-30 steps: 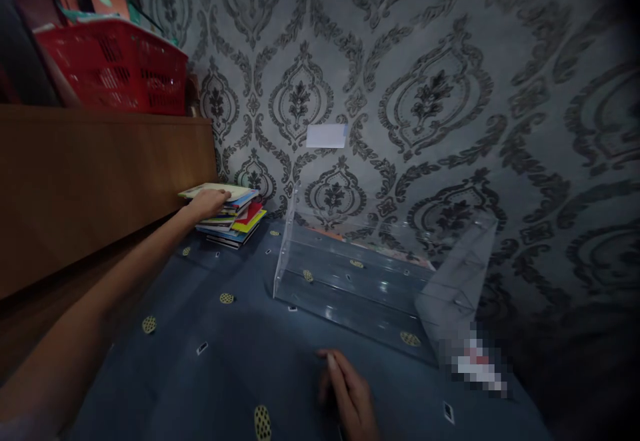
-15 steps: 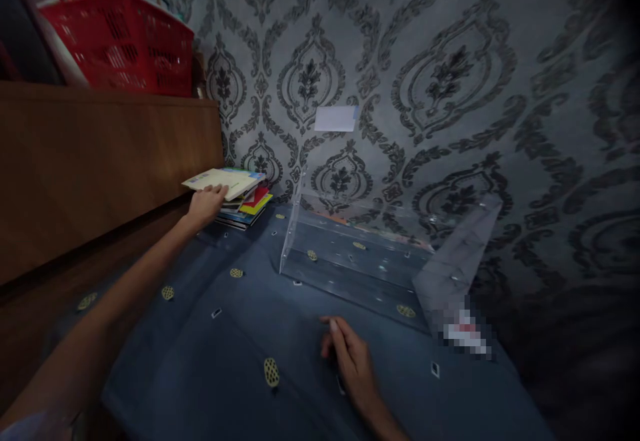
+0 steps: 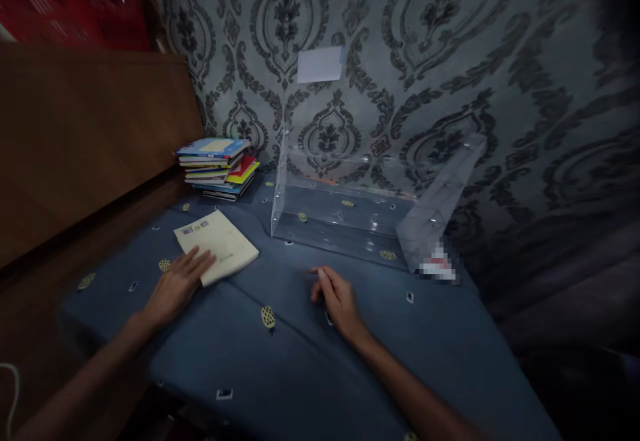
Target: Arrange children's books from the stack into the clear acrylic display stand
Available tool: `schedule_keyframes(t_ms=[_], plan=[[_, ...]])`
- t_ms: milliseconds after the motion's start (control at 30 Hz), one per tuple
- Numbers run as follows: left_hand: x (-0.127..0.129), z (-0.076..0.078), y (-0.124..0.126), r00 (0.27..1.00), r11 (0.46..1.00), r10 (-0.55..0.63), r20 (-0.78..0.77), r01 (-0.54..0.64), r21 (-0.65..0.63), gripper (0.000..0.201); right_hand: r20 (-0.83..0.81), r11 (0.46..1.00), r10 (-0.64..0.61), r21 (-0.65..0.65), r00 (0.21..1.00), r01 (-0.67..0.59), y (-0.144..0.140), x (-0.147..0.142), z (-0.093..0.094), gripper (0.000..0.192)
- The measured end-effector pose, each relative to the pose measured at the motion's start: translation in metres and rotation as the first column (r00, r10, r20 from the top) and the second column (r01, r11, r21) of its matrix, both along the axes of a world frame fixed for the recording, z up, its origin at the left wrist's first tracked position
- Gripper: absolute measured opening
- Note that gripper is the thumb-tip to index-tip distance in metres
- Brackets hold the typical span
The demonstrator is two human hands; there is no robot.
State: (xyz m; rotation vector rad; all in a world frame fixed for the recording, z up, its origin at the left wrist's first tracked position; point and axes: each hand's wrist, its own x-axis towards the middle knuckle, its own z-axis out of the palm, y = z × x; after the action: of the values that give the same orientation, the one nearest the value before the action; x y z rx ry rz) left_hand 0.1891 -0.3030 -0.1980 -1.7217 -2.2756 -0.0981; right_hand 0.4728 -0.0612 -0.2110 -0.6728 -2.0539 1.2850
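Observation:
A cream-coloured book (image 3: 227,244) with small marks near its far left edge is over the blue patterned cloth, in front of the book stack. My left hand (image 3: 183,281) grips its near left edge, fingers on top; the thumb is hidden. Several books of mixed colours form a stack (image 3: 217,167) beyond it, a blue-covered one on top. My right hand (image 3: 337,297) hovers over or rests on the cloth, fingers loosely curled and apart, holding nothing. Beyond it stands a clear acrylic rack (image 3: 345,231), with the cloth's pattern showing through.
Dark blue cloth (image 3: 280,367) with pineapple prints covers the surface. A wooden cabinet (image 3: 90,141) stands at left with a red basket (image 3: 85,7) on it. Patterned wallpaper (image 3: 350,1) rises behind the rack, where a white label (image 3: 320,65) shows.
My left hand has brought the cream book off the top of the stack, toward me, uncovering the blue-covered book. My right hand keeps nearly the same pose. The view has tilted down.

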Motion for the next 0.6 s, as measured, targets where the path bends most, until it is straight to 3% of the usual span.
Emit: schedule_keyframes(t_ms=[133,333,467,600], plan=[[0.047,-0.023,-0.017,0.996,0.995,-0.09,0.004,0.09,0.048,0.054,-0.007,1.0,0.006,0.008,1.0,-0.006,-0.001,-0.001,-0.002,0.055],[0.096,-0.027,-0.006,0.954,0.953,-0.294,-0.055,0.297,0.06,0.077,0.029,0.994,-0.051,0.095,0.998,0.048,0.003,0.003,-0.004,0.049],[0.119,-0.024,0.001,0.865,0.859,-0.5,-0.043,0.502,0.1,0.076,0.105,0.952,-0.08,0.304,0.991,0.044,0.013,0.016,-0.009,0.042],[0.137,-0.015,0.01,0.726,0.727,-0.686,0.047,0.683,0.074,0.061,0.216,0.883,-0.045,0.465,0.975,-0.062,0.027,0.04,-0.016,0.037]])
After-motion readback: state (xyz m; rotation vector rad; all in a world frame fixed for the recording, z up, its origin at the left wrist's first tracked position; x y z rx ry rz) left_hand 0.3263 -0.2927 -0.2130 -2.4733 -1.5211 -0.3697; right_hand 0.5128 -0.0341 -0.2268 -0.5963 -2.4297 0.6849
